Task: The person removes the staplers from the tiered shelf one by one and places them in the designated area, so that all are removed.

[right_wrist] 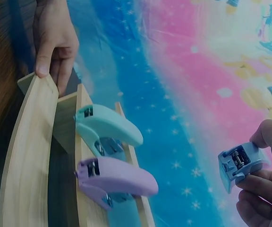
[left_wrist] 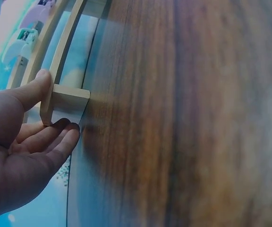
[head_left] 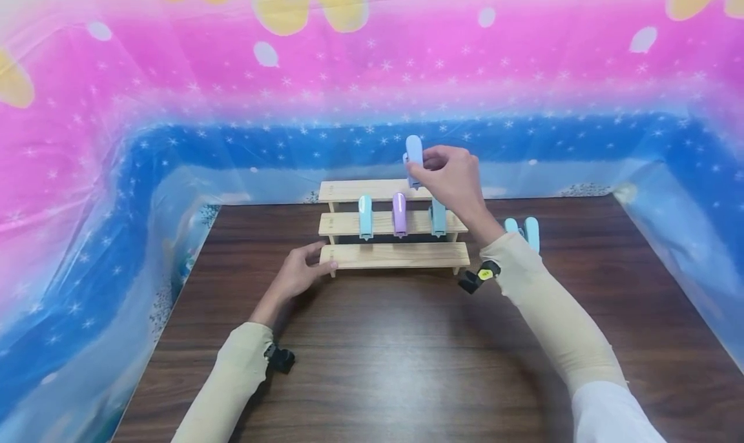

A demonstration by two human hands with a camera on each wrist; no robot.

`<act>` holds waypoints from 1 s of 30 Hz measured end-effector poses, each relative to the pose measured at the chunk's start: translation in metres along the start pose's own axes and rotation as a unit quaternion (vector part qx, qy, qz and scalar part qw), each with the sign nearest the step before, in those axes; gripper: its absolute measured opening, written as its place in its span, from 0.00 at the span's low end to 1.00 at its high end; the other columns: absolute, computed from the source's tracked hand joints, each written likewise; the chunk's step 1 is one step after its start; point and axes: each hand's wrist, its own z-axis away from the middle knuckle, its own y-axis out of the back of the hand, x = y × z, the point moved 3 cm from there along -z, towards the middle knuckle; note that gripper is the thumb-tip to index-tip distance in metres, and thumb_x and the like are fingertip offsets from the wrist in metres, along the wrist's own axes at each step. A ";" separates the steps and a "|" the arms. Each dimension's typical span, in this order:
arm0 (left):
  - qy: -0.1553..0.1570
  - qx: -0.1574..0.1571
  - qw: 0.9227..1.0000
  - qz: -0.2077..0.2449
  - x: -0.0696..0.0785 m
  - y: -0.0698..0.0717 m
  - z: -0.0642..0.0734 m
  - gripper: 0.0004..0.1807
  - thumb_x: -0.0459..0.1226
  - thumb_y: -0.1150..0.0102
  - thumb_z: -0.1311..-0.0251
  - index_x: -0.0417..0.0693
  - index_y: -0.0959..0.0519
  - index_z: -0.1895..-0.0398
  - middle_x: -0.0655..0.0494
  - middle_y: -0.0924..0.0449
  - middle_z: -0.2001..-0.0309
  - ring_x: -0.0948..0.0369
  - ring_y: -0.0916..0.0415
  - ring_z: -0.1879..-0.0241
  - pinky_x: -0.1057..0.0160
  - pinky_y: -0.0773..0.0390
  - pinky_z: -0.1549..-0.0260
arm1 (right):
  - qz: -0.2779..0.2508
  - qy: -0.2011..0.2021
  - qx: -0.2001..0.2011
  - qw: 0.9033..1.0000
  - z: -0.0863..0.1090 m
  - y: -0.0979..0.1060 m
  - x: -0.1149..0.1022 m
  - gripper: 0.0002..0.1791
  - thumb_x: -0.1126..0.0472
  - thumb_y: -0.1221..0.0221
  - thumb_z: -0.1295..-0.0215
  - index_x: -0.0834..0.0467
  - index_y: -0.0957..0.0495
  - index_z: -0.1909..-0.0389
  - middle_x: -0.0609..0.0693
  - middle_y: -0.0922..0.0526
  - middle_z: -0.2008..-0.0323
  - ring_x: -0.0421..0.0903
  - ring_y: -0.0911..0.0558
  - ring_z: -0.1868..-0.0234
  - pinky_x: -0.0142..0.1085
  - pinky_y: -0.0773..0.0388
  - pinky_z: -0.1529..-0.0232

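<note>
My right hand (head_left: 456,179) pinches a light blue stapler (head_left: 414,154) between thumb and fingers, upright, overlapping the top shelf of a three-tier wooden rack (head_left: 401,256) in the head view. The right wrist view shows the stapler's metal end facing the camera. At the rack's left end, my left hand (head_left: 295,274) grips the lowest shelf, thumb on top and fingers around its end. Along the middle shelf stand a mint stapler (head_left: 365,216), a purple stapler (head_left: 398,214) and a teal stapler (head_left: 438,219). My right hand partly covers the teal one.
Two mint staplers (head_left: 531,233) stand on the dark wooden table (head_left: 372,352) right of the rack, partly hidden by my right sleeve. A pink and blue patterned cloth (head_left: 325,139) hangs around the table's back and sides.
</note>
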 end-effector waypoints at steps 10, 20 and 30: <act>0.012 0.000 1.000 -0.017 -0.001 -0.001 -0.001 0.39 0.47 0.34 0.32 0.37 0.35 0.25 0.38 0.35 0.26 0.44 0.38 0.26 0.42 0.32 0.32 | -0.004 -0.013 0.016 1.000 0.008 0.024 0.023 0.25 0.41 0.31 0.39 0.56 0.12 0.52 0.51 0.10 0.62 0.43 0.12 0.62 0.36 0.15 0.65; 0.015 0.001 1.000 -0.012 -0.001 -0.001 0.001 0.40 0.48 0.34 0.32 0.36 0.36 0.24 0.35 0.34 0.27 0.43 0.37 0.27 0.42 0.31 0.33 | 0.015 -0.031 0.036 0.999 0.019 0.046 0.043 0.26 0.41 0.32 0.39 0.58 0.13 0.51 0.53 0.10 0.60 0.46 0.13 0.60 0.36 0.17 0.63; 0.012 -0.001 1.000 -0.006 0.000 -0.003 0.000 0.39 0.47 0.35 0.31 0.37 0.36 0.24 0.35 0.32 0.28 0.43 0.30 0.31 0.43 0.26 0.37 | 0.030 -0.043 0.048 0.997 0.026 0.070 0.063 0.27 0.41 0.32 0.38 0.58 0.13 0.49 0.55 0.11 0.59 0.48 0.13 0.60 0.32 0.18 0.64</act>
